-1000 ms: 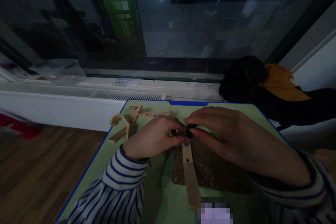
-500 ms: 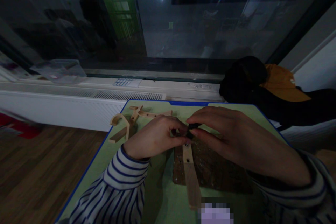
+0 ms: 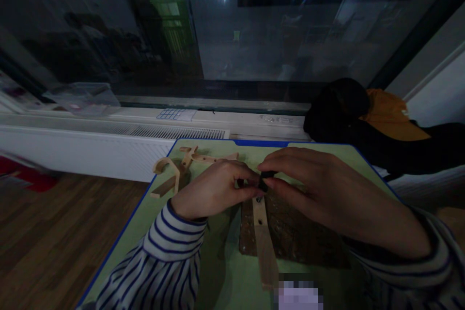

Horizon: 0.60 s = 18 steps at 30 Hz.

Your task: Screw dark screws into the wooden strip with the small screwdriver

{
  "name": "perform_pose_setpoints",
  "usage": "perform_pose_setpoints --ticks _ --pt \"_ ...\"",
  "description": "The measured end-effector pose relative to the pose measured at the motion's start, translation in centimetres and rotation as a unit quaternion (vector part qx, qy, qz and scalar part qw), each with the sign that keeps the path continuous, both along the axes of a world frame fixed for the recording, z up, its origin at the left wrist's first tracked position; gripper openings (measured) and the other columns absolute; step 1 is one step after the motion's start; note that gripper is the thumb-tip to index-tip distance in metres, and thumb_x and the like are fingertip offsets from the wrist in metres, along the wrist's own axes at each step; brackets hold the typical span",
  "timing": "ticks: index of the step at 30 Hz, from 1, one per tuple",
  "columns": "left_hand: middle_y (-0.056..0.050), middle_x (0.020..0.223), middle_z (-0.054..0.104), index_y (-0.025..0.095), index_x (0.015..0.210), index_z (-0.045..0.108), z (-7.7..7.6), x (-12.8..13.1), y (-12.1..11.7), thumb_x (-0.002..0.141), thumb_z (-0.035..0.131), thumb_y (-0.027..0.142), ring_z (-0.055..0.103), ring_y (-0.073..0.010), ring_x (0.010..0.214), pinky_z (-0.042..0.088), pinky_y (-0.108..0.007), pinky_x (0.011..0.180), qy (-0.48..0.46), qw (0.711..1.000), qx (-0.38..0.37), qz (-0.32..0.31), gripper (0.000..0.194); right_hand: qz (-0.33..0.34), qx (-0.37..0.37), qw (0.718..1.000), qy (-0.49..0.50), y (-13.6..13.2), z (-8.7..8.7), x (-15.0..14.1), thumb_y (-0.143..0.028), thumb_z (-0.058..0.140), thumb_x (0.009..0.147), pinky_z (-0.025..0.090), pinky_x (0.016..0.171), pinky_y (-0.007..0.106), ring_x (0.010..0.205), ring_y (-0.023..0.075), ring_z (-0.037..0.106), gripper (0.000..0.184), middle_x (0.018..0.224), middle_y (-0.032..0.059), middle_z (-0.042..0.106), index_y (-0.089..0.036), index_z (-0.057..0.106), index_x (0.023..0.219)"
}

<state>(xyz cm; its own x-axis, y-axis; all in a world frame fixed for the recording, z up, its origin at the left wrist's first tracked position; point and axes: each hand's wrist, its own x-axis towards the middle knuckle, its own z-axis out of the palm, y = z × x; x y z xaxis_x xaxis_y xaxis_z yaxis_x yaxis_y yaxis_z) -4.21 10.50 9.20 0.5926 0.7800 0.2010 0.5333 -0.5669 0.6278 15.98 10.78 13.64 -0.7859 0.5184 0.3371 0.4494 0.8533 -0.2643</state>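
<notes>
My right hand (image 3: 319,189) pinches a small black piece (image 3: 267,175) between thumb and fingertips; its exact kind is unclear. My left hand (image 3: 220,186) is closed in a pinch against the piece's lower left side, and the fingers hide whatever they grip. Just below these fingertips lies a light wooden strip (image 3: 267,256) with holes, a small shiny metal part (image 3: 258,199) at its upper hole. The strip rests over a dark brown board (image 3: 301,237), its lower end reaching past the board's edge.
More wooden pieces, including a curved one (image 3: 164,164) and a strip with holes (image 3: 214,158), lie at the far left of the green table (image 3: 214,271). Behind are a radiator (image 3: 90,147), a sill with a clear plastic box (image 3: 85,99), and dark cloth with an orange cap (image 3: 392,111).
Both hands stay almost in place; the left thumb has shifted slightly, showing more of the metal part. A person's reflection in the window has moved right.
</notes>
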Motion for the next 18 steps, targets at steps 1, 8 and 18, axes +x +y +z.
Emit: perform_pose_setpoints --ticks 1,8,18 --pt "-0.004 0.083 0.07 0.016 0.083 0.068 -0.01 -0.02 -0.01 0.083 0.059 0.027 0.063 -0.0164 0.082 0.045 -0.027 0.075 0.0 1.0 -0.001 0.0 0.015 -0.003 0.0 1.0 0.0 -0.02 0.01 0.05 -0.02 0.049 0.088 0.043 0.076 0.028 0.087 0.0142 0.058 0.016 0.098 0.0017 0.063 -0.019 0.057 0.102" --pt "-0.004 0.088 0.07 0.016 0.087 0.068 0.03 -0.02 -0.08 0.083 0.059 0.027 0.063 -0.016 0.082 0.045 -0.027 0.076 0.009 1.0 -0.003 0.008 0.015 -0.007 -0.002 1.0 -0.002 0.17 -0.05 -0.01 -0.021 0.048 0.089 0.041 0.075 0.027 0.086 0.0131 0.056 0.013 0.094 0.0001 0.061 -0.02 0.055 0.1" --pt "-0.002 0.078 0.069 0.016 0.082 0.069 -0.09 0.06 0.12 0.083 0.058 0.031 0.063 -0.0171 0.082 0.045 -0.027 0.075 0.001 1.0 0.0 0.003 0.018 0.006 0.009 1.0 0.003 0.1 -0.12 -0.19 -0.022 0.048 0.089 0.042 0.079 0.026 0.09 0.0127 0.056 0.017 0.099 0.0005 0.062 -0.02 0.054 0.105"
